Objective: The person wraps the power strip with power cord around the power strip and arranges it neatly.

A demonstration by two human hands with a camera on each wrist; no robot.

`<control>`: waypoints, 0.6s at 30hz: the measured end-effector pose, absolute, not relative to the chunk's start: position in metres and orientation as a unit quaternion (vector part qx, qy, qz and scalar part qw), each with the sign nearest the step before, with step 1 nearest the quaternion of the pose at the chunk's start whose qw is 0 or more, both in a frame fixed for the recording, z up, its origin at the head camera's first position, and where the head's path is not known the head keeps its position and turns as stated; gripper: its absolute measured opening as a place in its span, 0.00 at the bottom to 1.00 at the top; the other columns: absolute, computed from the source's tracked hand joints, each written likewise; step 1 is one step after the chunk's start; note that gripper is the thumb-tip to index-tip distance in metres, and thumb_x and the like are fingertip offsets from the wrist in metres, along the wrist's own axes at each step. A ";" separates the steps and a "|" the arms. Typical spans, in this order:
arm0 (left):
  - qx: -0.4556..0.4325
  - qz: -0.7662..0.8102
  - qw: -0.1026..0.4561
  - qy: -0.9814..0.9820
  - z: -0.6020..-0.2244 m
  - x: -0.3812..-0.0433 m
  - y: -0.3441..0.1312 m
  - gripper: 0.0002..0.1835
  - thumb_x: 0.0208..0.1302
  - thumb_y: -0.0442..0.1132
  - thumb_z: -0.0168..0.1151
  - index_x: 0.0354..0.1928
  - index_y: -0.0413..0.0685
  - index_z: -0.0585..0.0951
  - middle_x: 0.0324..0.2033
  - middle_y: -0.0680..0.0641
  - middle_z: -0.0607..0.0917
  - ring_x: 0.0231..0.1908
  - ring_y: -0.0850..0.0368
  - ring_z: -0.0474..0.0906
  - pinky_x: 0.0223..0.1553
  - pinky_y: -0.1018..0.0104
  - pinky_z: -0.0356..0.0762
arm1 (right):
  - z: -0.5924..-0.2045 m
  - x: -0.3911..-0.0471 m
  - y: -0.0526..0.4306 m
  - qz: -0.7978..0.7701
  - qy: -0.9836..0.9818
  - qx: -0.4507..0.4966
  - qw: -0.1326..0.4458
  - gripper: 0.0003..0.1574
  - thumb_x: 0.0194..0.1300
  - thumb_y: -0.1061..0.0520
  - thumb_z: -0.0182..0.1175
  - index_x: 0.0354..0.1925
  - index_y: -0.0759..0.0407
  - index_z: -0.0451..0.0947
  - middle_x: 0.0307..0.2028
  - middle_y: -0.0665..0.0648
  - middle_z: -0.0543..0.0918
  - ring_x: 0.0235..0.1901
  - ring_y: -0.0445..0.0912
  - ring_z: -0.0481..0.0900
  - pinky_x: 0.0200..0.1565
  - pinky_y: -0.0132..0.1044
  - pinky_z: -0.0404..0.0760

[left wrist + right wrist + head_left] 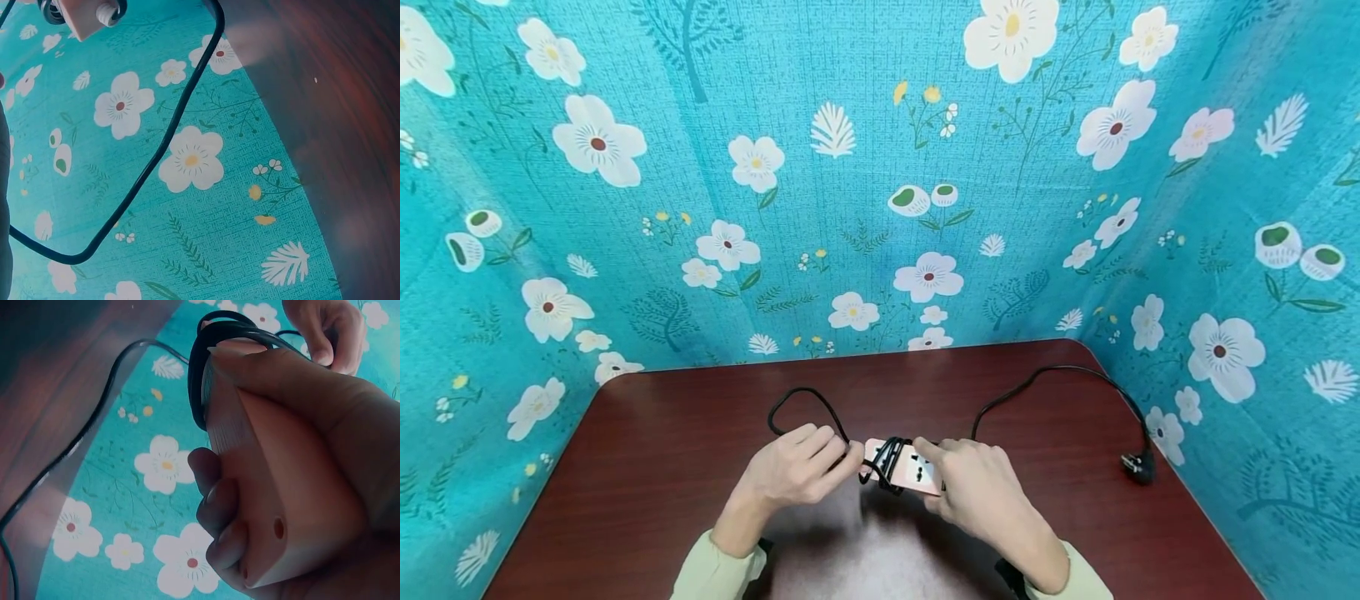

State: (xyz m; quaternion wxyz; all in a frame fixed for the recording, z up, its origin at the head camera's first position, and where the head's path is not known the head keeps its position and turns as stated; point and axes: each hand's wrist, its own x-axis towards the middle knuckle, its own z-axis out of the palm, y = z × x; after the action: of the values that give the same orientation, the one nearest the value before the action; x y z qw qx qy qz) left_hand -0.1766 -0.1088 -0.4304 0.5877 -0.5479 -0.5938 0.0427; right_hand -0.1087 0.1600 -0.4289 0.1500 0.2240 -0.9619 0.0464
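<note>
Plainly, we saw the most trouble in the winding. The pink power strip was held above the bench, the right grip curled round its right end and the left grip pinching the black cord just off its left end. The turns crossed one another in a bunch round the strip, so we judged that a sideways pull from the left grip might slide them off that end, and that a slackened pinch might let them loosen. A wide loop of cord stood out beyond the left grip; it could kink or twist if drawn in quickly. The right thumb lay right against the turns, so a further one could trap its tip. Away to the right, the cord ran across the bench to the plug, which lay near the right edge; a tug along that length could drag it about. We could not tell how the cord passed behind the right grip, so a hidden snag there was possible.
</note>
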 end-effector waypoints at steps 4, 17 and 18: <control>-0.554 0.043 0.587 -0.589 -0.431 -0.177 -0.108 0.13 0.77 0.43 0.59 0.33 0.48 0.84 0.21 0.55 0.72 0.21 0.62 0.63 0.24 0.73 0.57 | -0.433 -0.109 0.156 0.052 -0.959 0.238 0.145 0.44 0.36 0.43 0.88 0.54 0.44 0.85 0.20 0.37 0.75 0.23 0.38 0.76 0.18 0.31 0.61; -0.560 0.036 0.569 -0.601 -0.443 -0.179 -0.106 0.16 0.82 0.48 0.55 0.35 0.53 0.86 0.21 0.56 0.74 0.21 0.63 0.66 0.23 0.75 0.58 | -0.439 -0.107 0.149 0.049 -0.931 0.337 0.128 0.42 0.40 0.43 0.86 0.56 0.46 0.86 0.42 0.45 0.91 0.34 0.42 0.87 0.24 0.35 0.77; -0.559 0.033 0.571 -0.601 -0.443 -0.180 -0.106 0.16 0.82 0.48 0.55 0.35 0.53 0.86 0.21 0.56 0.73 0.21 0.63 0.66 0.23 0.75 0.58 | -0.439 -0.107 0.148 0.048 -0.929 0.342 0.131 0.42 0.40 0.43 0.85 0.56 0.47 0.86 0.44 0.45 0.92 0.36 0.42 0.88 0.26 0.35 0.80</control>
State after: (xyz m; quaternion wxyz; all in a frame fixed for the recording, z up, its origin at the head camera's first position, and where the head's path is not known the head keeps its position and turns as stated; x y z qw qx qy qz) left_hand -0.1796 -0.1062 -0.4431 0.5706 -0.5590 -0.6007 0.0333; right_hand -0.1066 0.1482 -0.4388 0.1307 0.3421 -0.9293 0.0477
